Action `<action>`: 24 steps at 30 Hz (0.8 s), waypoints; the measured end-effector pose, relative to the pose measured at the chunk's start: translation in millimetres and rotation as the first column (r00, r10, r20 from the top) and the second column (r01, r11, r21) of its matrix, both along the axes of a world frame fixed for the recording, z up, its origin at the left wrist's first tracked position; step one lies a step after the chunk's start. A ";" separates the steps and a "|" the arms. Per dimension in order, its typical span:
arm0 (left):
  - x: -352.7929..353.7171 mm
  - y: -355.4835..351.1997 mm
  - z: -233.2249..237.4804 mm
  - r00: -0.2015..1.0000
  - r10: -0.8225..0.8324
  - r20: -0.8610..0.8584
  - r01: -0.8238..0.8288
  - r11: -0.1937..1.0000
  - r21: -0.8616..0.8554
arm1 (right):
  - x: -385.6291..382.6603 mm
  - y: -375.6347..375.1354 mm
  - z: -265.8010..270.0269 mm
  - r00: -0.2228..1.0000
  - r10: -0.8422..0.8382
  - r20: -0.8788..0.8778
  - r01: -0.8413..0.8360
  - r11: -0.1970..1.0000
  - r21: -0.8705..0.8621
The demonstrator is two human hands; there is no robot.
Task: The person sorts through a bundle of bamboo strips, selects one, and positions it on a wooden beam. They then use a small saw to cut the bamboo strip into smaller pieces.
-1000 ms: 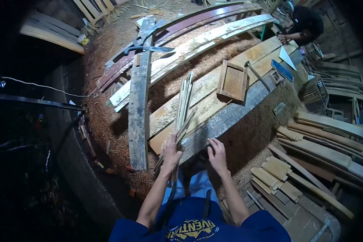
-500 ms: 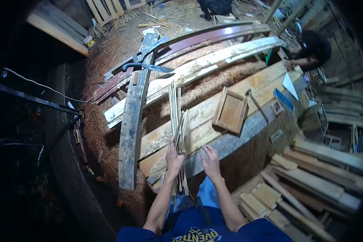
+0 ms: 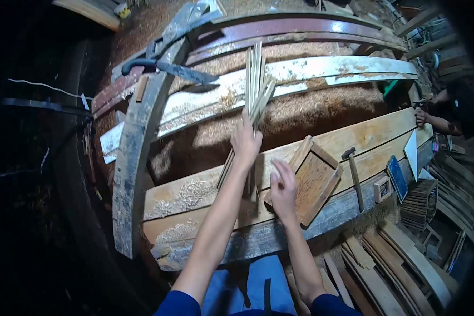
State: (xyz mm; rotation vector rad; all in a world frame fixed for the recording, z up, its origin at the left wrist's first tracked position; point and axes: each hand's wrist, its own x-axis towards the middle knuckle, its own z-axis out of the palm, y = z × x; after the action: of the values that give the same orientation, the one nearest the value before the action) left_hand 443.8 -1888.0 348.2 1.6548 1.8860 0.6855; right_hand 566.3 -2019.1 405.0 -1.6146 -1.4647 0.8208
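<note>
With twelve o'clock pointing away from the wearer, the left hand (image 3: 246, 143) is closed around a bundle of thin wooden strips (image 3: 256, 73). The bundle passes through the grip: the longer part leaves the fist at twelve o'clock, some strips splaying toward one, and shorter ends show at seven. Whether those lower ends touch the pale planks (image 3: 374, 132) beneath is unclear.

At five o'clock from this fist hangs the right hand (image 3: 284, 192), its fingers loosely curled and thumb apart, with nothing visible in its grasp. A shallow wooden box (image 3: 325, 196) lies tilted between two and three o'clock from it, very near the fingers; contact cannot be made out.

Measured from the left fist, a hammer (image 3: 356, 181) lies toward four o'clock, past the box. A black-handled handsaw (image 3: 187, 73) rests between ten and eleven, across a weathered beam (image 3: 137, 142) that runs by at nine. Wood shavings (image 3: 187, 195) cover the planks between seven and eight. Near three, at the planks' far end, is a co-worker's hand (image 3: 420, 117).
</note>
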 end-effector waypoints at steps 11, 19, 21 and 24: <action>-34.6 -25.7 -25.7 0.955 0.026 0.296 -0.010 0.999 -0.053 | 3.5 43.9 -31.1 0.997 -0.054 -0.061 0.043 0.985 -0.168; -70.1 -104.5 -44.4 0.836 0.344 0.427 -0.272 0.936 -0.221 | -31.7 43.7 -62.1 0.982 0.177 0.059 -0.154 0.948 -0.278; -68.4 -106.9 -45.8 0.770 0.443 0.459 -0.371 0.896 -0.244 | -43.8 43.1 -68.6 0.985 0.159 0.068 -0.135 0.955 -0.266; -69.8 -105.6 -45.3 0.754 0.460 0.469 -0.368 0.887 -0.279 | -44.1 46.7 -73.5 0.983 0.155 0.097 -0.124 0.956 -0.267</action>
State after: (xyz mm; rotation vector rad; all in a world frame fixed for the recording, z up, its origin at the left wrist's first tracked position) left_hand 374.1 -1993.6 302.9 0.8096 1.8344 1.0046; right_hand 522.2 -1972.4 331.5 -1.7930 -1.6230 1.0503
